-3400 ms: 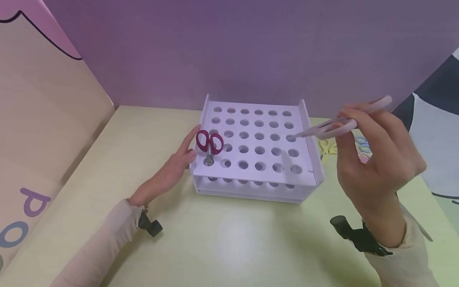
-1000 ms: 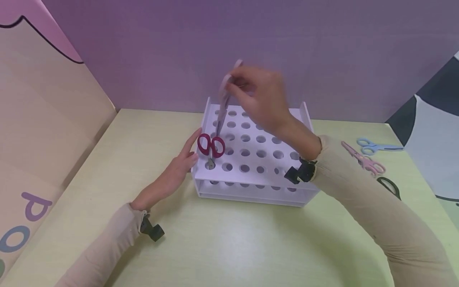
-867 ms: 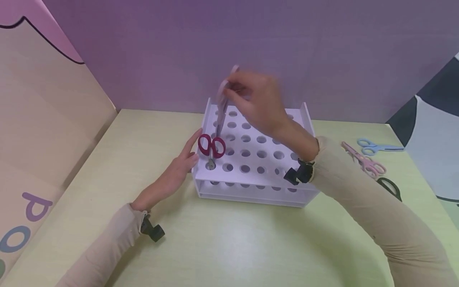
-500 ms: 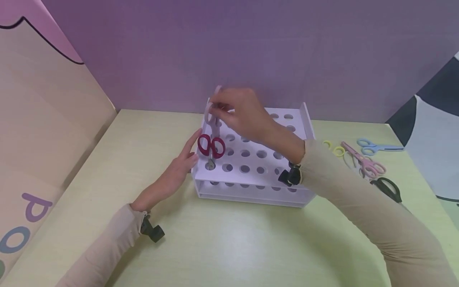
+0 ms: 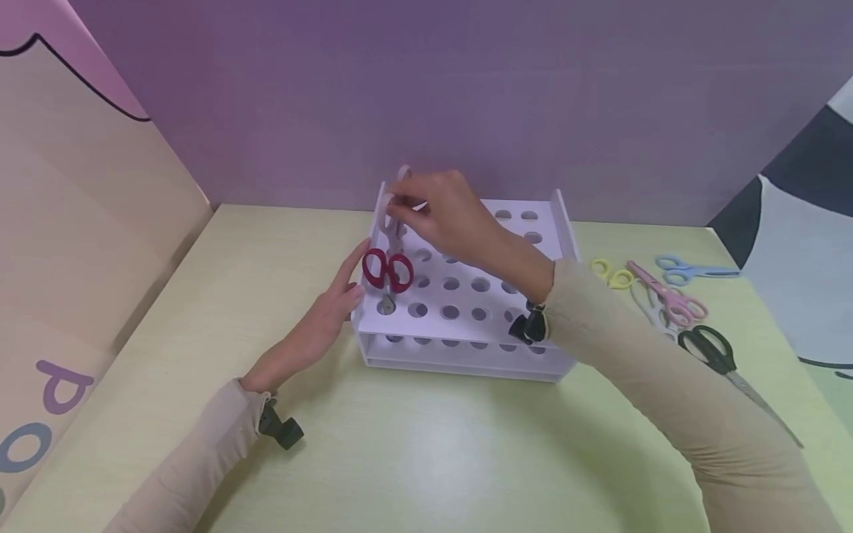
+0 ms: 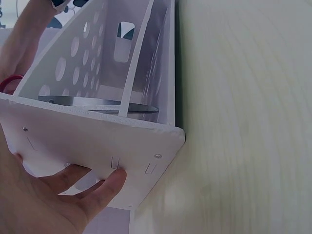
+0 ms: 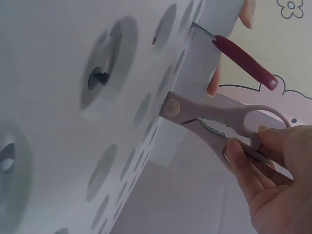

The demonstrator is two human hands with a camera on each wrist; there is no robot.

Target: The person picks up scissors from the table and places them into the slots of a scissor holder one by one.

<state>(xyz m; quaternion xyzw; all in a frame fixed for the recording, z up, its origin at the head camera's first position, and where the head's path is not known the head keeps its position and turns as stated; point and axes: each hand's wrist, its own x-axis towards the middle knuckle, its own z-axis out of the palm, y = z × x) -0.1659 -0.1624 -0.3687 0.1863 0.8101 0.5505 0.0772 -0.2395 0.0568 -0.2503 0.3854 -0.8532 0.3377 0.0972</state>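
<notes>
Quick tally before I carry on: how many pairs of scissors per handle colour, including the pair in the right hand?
Pale mauve scissors, in the right hand: 1
Red scissors: 1
Yellow scissors: 1
Pink scissors: 1
White scissors, partly covered: 1
Blue scissors: 1
Black scissors: 1
Total: 7

Mid-frame, the left hand (image 5: pixel 331 305) touches a white rack (image 5: pixel 440 329) on the desk (image 5: pixel 400 451); the right hand (image 5: pixel 445 213) pinches pale scissors (image 5: pixel 395 242), higher in frame than red-handled scissors (image 5: pixel 387 277). At right lie blue scissors (image 5: pixel 706 271), pink scissors (image 5: pixel 661 292) and black-handled scissors (image 5: pixel 723 361).
</notes>
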